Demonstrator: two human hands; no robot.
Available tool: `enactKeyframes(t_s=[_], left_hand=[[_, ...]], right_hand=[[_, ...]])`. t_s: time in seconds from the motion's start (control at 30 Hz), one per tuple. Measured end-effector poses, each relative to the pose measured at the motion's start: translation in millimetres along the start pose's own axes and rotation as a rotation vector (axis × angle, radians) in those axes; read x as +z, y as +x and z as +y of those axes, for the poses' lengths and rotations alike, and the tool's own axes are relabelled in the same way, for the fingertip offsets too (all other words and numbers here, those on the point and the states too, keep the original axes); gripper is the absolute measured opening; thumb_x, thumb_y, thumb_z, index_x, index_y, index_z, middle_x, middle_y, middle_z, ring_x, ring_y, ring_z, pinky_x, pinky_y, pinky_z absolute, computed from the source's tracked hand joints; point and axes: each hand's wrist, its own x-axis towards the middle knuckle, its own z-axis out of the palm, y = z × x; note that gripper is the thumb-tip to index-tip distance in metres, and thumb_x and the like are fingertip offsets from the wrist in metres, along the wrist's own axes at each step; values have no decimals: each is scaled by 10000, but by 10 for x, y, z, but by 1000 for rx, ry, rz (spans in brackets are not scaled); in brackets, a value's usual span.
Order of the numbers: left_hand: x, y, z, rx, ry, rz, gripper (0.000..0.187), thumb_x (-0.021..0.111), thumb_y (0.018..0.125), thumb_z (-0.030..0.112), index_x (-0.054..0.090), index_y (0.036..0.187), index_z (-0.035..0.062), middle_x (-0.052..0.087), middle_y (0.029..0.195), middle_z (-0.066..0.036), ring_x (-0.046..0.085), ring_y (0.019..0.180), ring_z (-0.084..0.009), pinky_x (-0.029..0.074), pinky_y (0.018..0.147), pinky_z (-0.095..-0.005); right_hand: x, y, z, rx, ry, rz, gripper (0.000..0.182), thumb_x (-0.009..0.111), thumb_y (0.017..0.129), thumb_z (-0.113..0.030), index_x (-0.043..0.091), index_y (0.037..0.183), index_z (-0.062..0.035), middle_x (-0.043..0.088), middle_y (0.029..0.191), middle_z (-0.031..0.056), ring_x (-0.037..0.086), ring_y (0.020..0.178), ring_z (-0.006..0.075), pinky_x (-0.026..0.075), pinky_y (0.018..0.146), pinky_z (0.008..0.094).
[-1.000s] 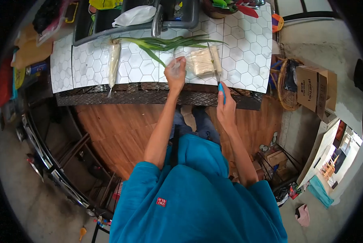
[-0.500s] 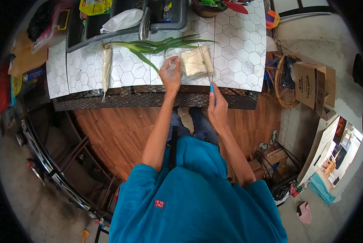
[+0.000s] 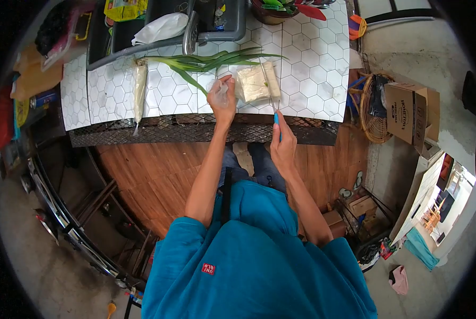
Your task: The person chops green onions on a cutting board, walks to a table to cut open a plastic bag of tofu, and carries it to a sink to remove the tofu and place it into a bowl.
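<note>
Our right hand (image 3: 284, 146) is closed around the blue handle of a knife (image 3: 270, 96), whose narrow blade runs front to back over a pale block (image 3: 253, 85) that looks like tofu or tempeh. The block sits near the front edge of the white hexagon-tiled counter (image 3: 312, 80). On its right side, past the blade, a slim strip (image 3: 273, 80) shows as its own band; we cannot tell whether the cut goes all the way through. Our left hand (image 3: 223, 109) is just left of the block, fingers bent, with clear plastic (image 3: 218, 93) bunched at it; whether the fingers pinch that plastic or brace the block, we cannot tell.

Long green leaves (image 3: 216, 61), perhaps leek, lie behind the block and reach leftward to a pale roll (image 3: 139, 93) in a wrapper, well apart from it. Farther behind the block, also to its left, is the dark sink (image 3: 216, 38) with its metal faucet (image 3: 190, 36).

We judge the step in hand to be slicing a strip off the block's right side. The next move calls for an upright blade, even pressure, and left fingers clear of the edge.
</note>
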Motion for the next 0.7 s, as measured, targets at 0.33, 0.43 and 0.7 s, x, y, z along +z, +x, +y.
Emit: enactKeyframes(t_s=[0.33, 0.43, 0.7], left_hand=[[19, 6, 25, 20, 65, -7, 276, 646, 908, 216, 670, 1003, -42, 654, 835, -66, 565, 760, -112, 458, 689, -256], [19, 5, -4, 25, 47, -9, 275, 648, 907, 216, 672, 1001, -41, 657, 828, -67, 565, 755, -109, 460, 684, -258], [17, 3, 3, 22, 51, -12, 300, 647, 914, 240, 670, 1003, -45, 660, 834, -70, 566, 758, -111, 463, 691, -260]], right_hand=[[5, -18, 2, -43, 7, 15, 358, 442, 995, -105, 496, 1330, 6, 622, 986, 257, 608, 838, 377, 476, 761, 416], [2, -23, -19, 0, 10, -17, 358, 446, 992, -101, 497, 1330, 6, 624, 1001, 264, 613, 849, 382, 478, 761, 411], [27, -22, 3, -25, 12, 11, 360, 451, 991, -99, 495, 1329, 18, 623, 1008, 267, 618, 846, 376, 480, 761, 410]])
